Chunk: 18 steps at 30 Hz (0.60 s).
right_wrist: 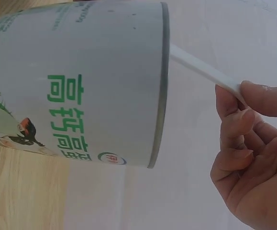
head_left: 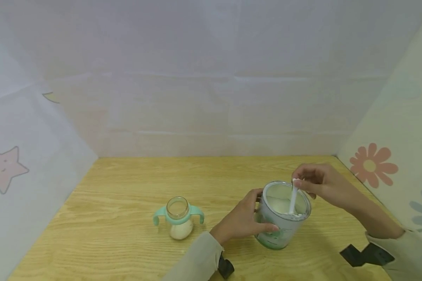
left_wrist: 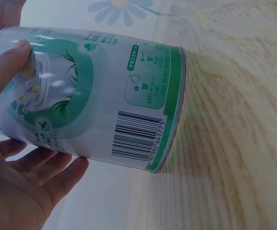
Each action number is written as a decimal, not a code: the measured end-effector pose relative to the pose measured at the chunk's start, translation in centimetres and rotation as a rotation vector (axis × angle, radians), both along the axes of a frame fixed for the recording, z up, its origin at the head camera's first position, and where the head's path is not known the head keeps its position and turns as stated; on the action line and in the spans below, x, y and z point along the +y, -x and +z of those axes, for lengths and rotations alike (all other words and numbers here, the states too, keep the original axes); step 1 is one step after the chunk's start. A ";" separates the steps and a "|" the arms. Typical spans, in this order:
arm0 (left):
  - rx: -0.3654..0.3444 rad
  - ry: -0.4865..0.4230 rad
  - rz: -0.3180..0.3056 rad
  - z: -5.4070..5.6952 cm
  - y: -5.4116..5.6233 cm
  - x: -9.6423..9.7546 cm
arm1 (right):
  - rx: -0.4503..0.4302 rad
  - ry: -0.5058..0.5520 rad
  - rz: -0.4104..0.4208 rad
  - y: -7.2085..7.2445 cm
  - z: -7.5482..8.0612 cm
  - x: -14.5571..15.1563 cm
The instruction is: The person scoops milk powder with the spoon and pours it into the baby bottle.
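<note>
A white and green milk powder can stands on the table at the right, its top uncovered and pale powder inside. My left hand grips its side, thumb across the front and fingers round the far side; the left wrist view shows the can's barcode. Over the rim, my right hand pinches the end of a white scoop between thumb and forefinger. The scoop's handle slants down into the can; its bowl is hidden. To the left stands a clear baby bottle, uncapped, with pale powder at its bottom.
The bottle has a mint-green collar with two side handles. Wood-grain tabletop spreads beneath everything. Pale printed sheets enclose the table at the back and both sides, with a star on the left and flowers on the right.
</note>
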<state>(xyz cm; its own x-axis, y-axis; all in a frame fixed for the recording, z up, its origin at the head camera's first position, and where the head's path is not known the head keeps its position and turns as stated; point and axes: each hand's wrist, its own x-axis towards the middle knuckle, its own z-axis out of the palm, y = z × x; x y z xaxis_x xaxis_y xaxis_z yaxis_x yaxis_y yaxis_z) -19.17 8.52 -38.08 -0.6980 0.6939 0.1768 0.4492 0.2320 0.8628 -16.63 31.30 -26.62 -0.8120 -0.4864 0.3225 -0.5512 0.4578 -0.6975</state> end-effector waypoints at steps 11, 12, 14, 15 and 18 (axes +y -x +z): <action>0.016 0.008 0.001 -0.1 0.1 0.0 | -0.026 0.002 0.063 -0.2 -0.4 -0.2; 0.020 0.009 0.002 -0.1 0.1 0.0 | -0.026 0.002 0.069 -0.1 -0.4 -0.1; 0.018 0.007 0.001 -0.1 0.1 0.0 | -0.022 0.002 0.082 -0.1 -0.3 0.0; 0.016 0.006 0.001 -0.1 0.1 0.1 | -0.019 0.001 0.086 0.0 -0.2 0.0; 0.000 0.001 -0.002 -0.1 0.1 0.1 | -0.010 -0.008 0.083 0.0 0.1 0.1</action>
